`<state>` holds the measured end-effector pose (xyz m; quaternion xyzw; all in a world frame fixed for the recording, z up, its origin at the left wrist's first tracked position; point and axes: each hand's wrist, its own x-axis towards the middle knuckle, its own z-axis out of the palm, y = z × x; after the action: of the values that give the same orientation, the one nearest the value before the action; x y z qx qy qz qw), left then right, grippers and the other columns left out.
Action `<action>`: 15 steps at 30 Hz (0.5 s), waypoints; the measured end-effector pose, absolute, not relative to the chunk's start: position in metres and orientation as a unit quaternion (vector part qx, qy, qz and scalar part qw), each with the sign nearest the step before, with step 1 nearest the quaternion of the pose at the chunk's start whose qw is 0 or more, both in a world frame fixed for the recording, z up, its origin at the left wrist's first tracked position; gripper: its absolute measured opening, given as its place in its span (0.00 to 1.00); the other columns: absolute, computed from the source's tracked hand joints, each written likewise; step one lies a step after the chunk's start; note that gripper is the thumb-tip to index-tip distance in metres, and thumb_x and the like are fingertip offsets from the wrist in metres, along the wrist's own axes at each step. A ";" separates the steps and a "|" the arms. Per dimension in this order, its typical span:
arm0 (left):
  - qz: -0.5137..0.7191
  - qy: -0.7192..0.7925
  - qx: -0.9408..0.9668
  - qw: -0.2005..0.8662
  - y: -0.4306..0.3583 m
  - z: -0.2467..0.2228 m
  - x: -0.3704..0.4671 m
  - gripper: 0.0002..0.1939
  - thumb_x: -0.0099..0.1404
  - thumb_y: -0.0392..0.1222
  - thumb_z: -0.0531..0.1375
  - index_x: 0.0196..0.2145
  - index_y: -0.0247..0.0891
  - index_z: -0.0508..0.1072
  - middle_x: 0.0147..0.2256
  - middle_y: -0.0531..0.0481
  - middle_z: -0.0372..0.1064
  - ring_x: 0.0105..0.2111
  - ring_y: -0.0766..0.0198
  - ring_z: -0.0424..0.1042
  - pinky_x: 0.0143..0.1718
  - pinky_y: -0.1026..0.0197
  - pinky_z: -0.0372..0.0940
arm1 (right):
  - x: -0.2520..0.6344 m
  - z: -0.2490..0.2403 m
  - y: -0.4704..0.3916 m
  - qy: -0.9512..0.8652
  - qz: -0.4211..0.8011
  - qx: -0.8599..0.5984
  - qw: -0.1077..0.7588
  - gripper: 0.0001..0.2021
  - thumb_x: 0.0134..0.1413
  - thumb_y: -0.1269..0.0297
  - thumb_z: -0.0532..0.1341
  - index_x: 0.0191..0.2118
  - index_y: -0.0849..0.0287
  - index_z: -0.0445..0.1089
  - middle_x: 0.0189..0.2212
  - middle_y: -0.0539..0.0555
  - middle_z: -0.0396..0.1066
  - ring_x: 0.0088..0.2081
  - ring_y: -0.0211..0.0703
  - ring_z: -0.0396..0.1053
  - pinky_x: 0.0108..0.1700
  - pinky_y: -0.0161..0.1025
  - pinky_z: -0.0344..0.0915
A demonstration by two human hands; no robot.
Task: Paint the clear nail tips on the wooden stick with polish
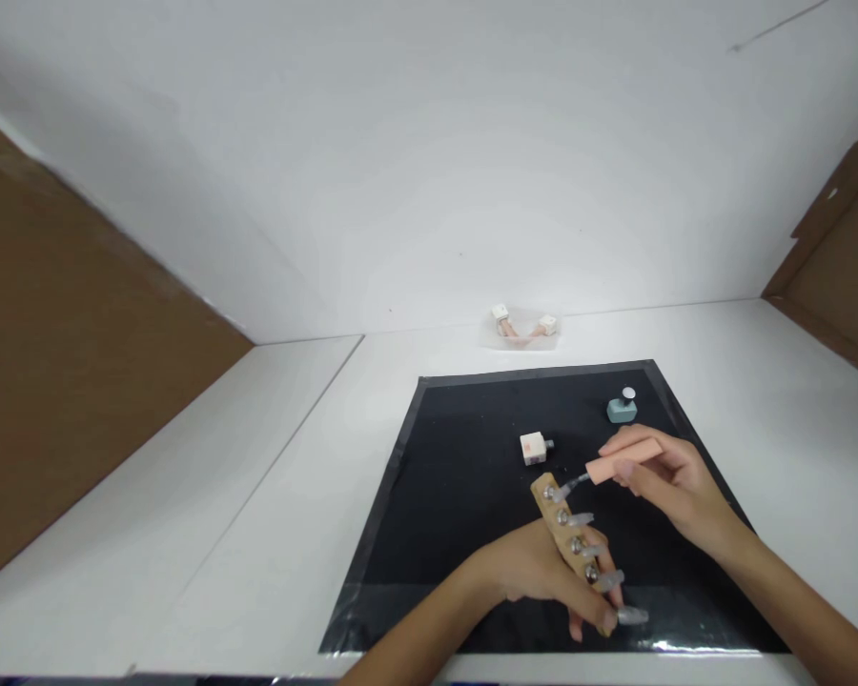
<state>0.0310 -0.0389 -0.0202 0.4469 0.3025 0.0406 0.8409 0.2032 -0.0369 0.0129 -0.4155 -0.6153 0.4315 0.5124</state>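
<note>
My left hand [543, 576] is closed around a wooden nail-tip stand [567, 538], holding it tilted over the black mat. Several clear false nail tips [581, 519] stick out to the right from metal knobs along it, the lowest one near my left fingertips. In my right hand [676, 481] is a nail polish brush [623, 461] with a peach handle. Its bristle end touches or hovers very close to the uppermost nail tip; I cannot tell which. A white polish bottle [533, 449] without a cap lies on the mat just beyond the stand.
A teal bottle [622, 411] with a silver-topped cap sits at the mat's [464, 448] far right. Behind the mat, a clear bag [521, 329] holds two white-and-peach bottles against the white wall. Brown boards [78, 353] flank the white table.
</note>
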 end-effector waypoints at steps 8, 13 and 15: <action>0.057 0.306 0.449 0.837 -0.038 -0.017 0.032 0.14 0.34 0.39 0.69 0.20 0.32 0.71 0.20 0.58 0.66 0.19 0.72 0.68 0.16 0.71 0.63 | 0.205 0.008 -0.037 -0.597 0.458 -0.397 0.526 0.11 0.52 0.55 0.62 0.28 0.57 0.74 0.29 0.53 0.74 0.19 0.33 0.63 0.20 0.31 0.62; 0.052 0.308 0.450 0.837 -0.038 -0.019 0.031 0.13 0.34 0.37 0.68 0.20 0.32 0.71 0.21 0.57 0.67 0.18 0.73 0.67 0.16 0.70 0.64 | 0.204 0.012 -0.036 -0.614 0.435 -0.434 0.496 0.12 0.52 0.54 0.62 0.29 0.58 0.74 0.30 0.55 0.74 0.22 0.36 0.66 0.22 0.32 0.63; 0.062 0.316 0.451 0.832 -0.039 -0.019 0.031 0.13 0.35 0.37 0.68 0.20 0.32 0.70 0.20 0.57 0.67 0.18 0.72 0.67 0.16 0.70 0.63 | 0.204 0.014 -0.037 -0.610 0.430 -0.432 0.507 0.12 0.52 0.54 0.62 0.29 0.58 0.74 0.30 0.54 0.74 0.22 0.36 0.67 0.22 0.32 0.64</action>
<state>0.0313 -0.0387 -0.0195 0.4515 0.3163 0.0618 0.8320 0.2041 -0.0365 0.0136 -0.4323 -0.6099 0.4296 0.5065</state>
